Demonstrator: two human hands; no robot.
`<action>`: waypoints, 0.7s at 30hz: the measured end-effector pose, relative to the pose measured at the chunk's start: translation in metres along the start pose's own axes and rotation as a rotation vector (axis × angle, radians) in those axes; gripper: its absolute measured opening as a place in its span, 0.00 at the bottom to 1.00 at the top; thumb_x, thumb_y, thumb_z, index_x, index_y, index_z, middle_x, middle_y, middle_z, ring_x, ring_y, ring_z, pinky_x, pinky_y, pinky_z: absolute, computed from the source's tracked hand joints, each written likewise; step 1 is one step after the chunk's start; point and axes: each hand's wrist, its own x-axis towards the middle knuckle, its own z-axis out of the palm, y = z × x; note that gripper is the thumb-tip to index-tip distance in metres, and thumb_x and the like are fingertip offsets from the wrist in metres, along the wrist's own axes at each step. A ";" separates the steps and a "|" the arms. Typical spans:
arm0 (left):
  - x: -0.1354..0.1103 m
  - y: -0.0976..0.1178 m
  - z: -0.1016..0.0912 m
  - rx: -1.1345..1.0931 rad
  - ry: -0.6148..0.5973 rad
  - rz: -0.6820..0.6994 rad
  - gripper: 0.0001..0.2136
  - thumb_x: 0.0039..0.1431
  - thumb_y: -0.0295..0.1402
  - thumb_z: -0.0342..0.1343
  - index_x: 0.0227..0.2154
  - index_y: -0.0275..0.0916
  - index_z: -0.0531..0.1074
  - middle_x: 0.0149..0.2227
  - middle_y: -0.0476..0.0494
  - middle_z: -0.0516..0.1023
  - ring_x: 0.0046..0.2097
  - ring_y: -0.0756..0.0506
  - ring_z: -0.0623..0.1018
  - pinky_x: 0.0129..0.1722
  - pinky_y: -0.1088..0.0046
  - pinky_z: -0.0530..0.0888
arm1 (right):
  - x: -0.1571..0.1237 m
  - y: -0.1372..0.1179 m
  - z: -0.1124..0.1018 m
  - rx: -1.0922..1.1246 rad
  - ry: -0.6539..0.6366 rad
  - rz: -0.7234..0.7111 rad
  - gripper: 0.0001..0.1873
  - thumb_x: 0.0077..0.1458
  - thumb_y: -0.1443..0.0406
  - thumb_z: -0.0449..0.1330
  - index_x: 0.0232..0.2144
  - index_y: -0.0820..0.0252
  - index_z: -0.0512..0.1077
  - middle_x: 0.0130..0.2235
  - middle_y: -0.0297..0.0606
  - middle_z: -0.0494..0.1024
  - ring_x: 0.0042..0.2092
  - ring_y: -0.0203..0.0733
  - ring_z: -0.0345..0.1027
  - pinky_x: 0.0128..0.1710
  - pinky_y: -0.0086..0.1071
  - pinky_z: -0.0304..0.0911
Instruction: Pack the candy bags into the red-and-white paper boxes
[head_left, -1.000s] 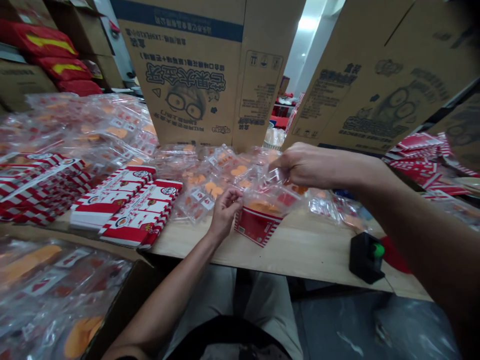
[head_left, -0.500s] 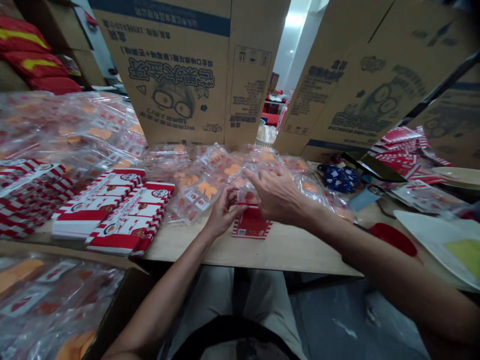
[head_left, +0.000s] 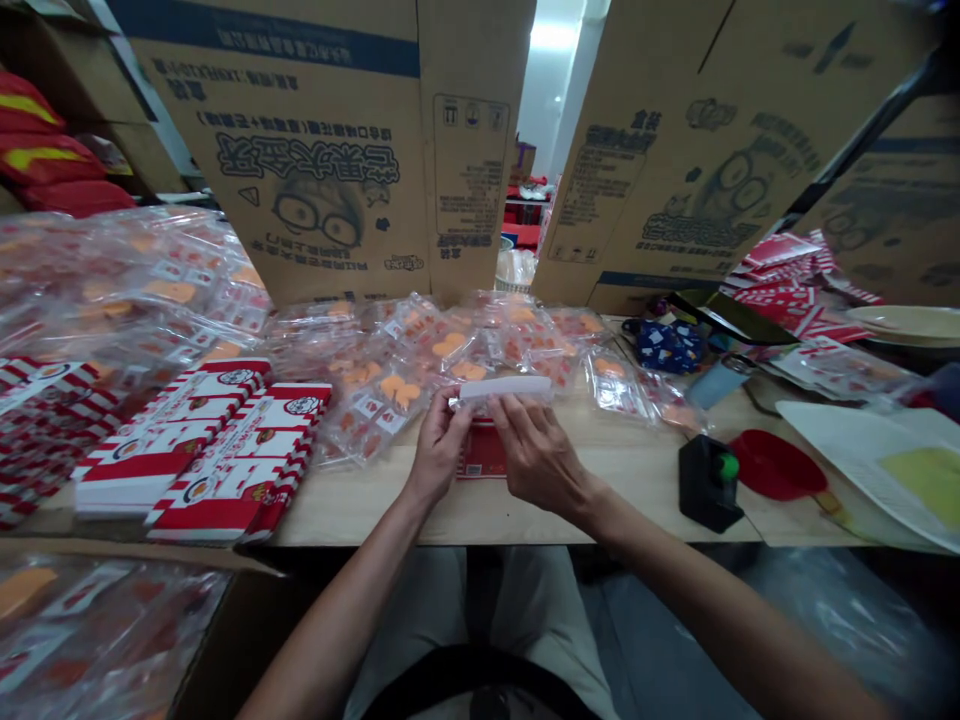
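A red printed card packet (head_left: 484,455) stands near the table's front edge, between my hands. Along its top runs a white flap (head_left: 504,386), with clear plastic just below. My left hand (head_left: 437,440) pinches the packet's left side, thumb in front. Bent together, the fingers of my right hand (head_left: 541,450) press on the front just under the flap and cover much of the packet's right part. Behind my hands lie clear plastic bags (head_left: 450,345) with orange pieces and small printed sachets inside.
Folded red-and-white striped cards (head_left: 240,455) are stacked at the left. More filled bags (head_left: 112,270) pile up behind them. At the right are a black tape dispenser (head_left: 709,485), a red dish (head_left: 776,463) and a white tray (head_left: 847,460). Tall cardboard boxes (head_left: 330,150) rise behind.
My right hand has come down and back from over the packet to its front. The white flap now shows across the top. The view has shifted, uncovering the tape dispenser.
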 end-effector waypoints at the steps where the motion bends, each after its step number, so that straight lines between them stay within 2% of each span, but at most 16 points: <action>1: 0.001 0.002 0.005 0.017 0.036 0.000 0.12 0.61 0.39 0.59 0.44 0.42 0.69 0.40 0.48 0.76 0.39 0.48 0.74 0.42 0.73 0.71 | 0.001 -0.001 -0.002 0.020 -0.019 0.009 0.31 0.55 0.72 0.52 0.62 0.79 0.62 0.57 0.65 0.68 0.56 0.64 0.60 0.56 0.56 0.60; 4: 0.005 0.008 0.018 0.032 0.137 -0.029 0.08 0.56 0.32 0.57 0.39 0.40 0.70 0.37 0.50 0.75 0.36 0.48 0.73 0.39 0.74 0.71 | 0.006 -0.001 -0.011 0.116 -0.090 0.044 0.30 0.51 0.73 0.54 0.57 0.78 0.68 0.52 0.61 0.72 0.51 0.62 0.63 0.53 0.53 0.63; 8: 0.003 0.010 0.022 0.128 0.150 -0.006 0.05 0.59 0.33 0.53 0.35 0.40 0.73 0.37 0.47 0.77 0.39 0.45 0.74 0.40 0.72 0.70 | 0.009 0.007 -0.026 0.285 -0.126 0.067 0.29 0.47 0.76 0.53 0.53 0.70 0.71 0.48 0.54 0.75 0.49 0.56 0.66 0.51 0.49 0.66; 9: 0.003 0.009 0.021 0.157 0.151 0.010 0.06 0.60 0.34 0.52 0.34 0.40 0.73 0.36 0.47 0.77 0.39 0.45 0.74 0.40 0.72 0.70 | 0.007 0.010 -0.029 0.326 -0.101 0.055 0.29 0.47 0.77 0.53 0.53 0.69 0.71 0.49 0.53 0.75 0.50 0.56 0.66 0.52 0.48 0.67; 11: 0.003 0.007 0.021 0.173 0.165 0.019 0.06 0.61 0.33 0.52 0.33 0.40 0.73 0.33 0.48 0.75 0.36 0.46 0.72 0.37 0.73 0.69 | -0.001 0.017 -0.032 0.383 0.028 0.096 0.29 0.49 0.78 0.52 0.54 0.67 0.70 0.52 0.53 0.74 0.54 0.54 0.66 0.55 0.48 0.67; 13: 0.005 0.005 0.021 0.154 0.173 0.002 0.05 0.59 0.32 0.52 0.33 0.39 0.72 0.30 0.50 0.74 0.33 0.48 0.71 0.35 0.74 0.68 | -0.012 0.024 -0.032 0.411 0.196 0.236 0.27 0.54 0.78 0.51 0.55 0.62 0.69 0.54 0.51 0.74 0.57 0.53 0.67 0.57 0.49 0.66; 15: 0.007 0.004 0.024 0.131 0.195 -0.021 0.05 0.57 0.31 0.53 0.34 0.39 0.72 0.30 0.51 0.74 0.32 0.49 0.71 0.34 0.76 0.68 | -0.024 0.028 -0.029 0.430 0.286 0.375 0.27 0.57 0.77 0.49 0.57 0.58 0.68 0.55 0.49 0.73 0.58 0.52 0.67 0.59 0.50 0.65; 18: 0.009 0.006 0.030 0.104 0.167 -0.055 0.06 0.55 0.34 0.57 0.36 0.39 0.72 0.30 0.52 0.75 0.31 0.49 0.71 0.32 0.77 0.68 | -0.037 0.029 -0.023 0.442 0.271 0.399 0.29 0.58 0.77 0.49 0.59 0.58 0.67 0.58 0.49 0.72 0.60 0.52 0.67 0.59 0.50 0.66; 21: 0.009 0.010 0.032 0.054 0.127 -0.076 0.09 0.52 0.34 0.60 0.36 0.39 0.72 0.30 0.52 0.76 0.31 0.49 0.73 0.33 0.76 0.70 | -0.039 0.028 -0.020 0.313 0.242 0.345 0.27 0.56 0.76 0.51 0.57 0.61 0.69 0.56 0.51 0.73 0.59 0.55 0.65 0.58 0.52 0.64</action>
